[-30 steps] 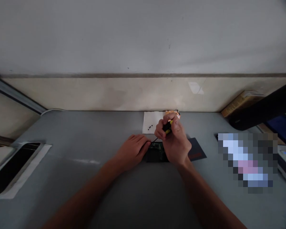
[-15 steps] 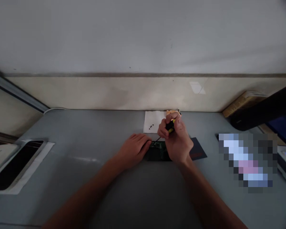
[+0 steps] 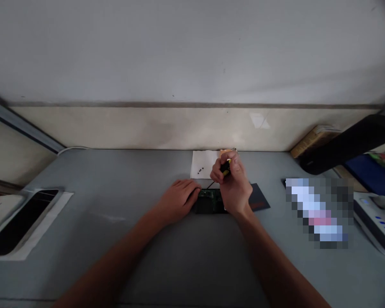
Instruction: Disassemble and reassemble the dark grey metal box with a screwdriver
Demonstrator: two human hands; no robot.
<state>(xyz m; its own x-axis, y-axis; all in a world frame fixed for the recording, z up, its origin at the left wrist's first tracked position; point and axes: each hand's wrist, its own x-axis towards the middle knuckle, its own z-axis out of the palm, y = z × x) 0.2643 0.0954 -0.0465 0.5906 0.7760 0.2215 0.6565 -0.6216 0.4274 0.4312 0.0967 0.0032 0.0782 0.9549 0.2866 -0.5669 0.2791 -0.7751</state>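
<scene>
Two bare hands work close together in the centre of the frame. The right hand [image 3: 235, 182] is closed firmly around the black and yellow handle of a screwdriver [image 3: 225, 167], whose thin shaft slopes down to the left, to the upper edge of a dark, flat device [image 3: 208, 203]. Whether the tip touches it, I cannot tell. The left hand [image 3: 179, 197] lies at the left end of this device, fingers close together; if they pinch it or only press, the picture does not show.

The device lies flat on the tabletop [image 3: 131, 184], just below the centre of the frame, with green circuit board visible. I judge it light and stiff, but fragile on its exposed parts, so it is better to hold it by the outer edges. Being so light, it may slide easily if not pressed. The screwdriver should be rigid, and its thick handle is the right place for gripping.

Just above, a white sheet [image 3: 205, 159] carries several tiny dark pieces [image 3: 200, 170], perhaps screws; these would roll easily and need a fingertip pinch. To the right, partly behind the wrist, lies a thin dark panel [image 3: 259, 197], probably stiff, best lifted by its edge.
</scene>
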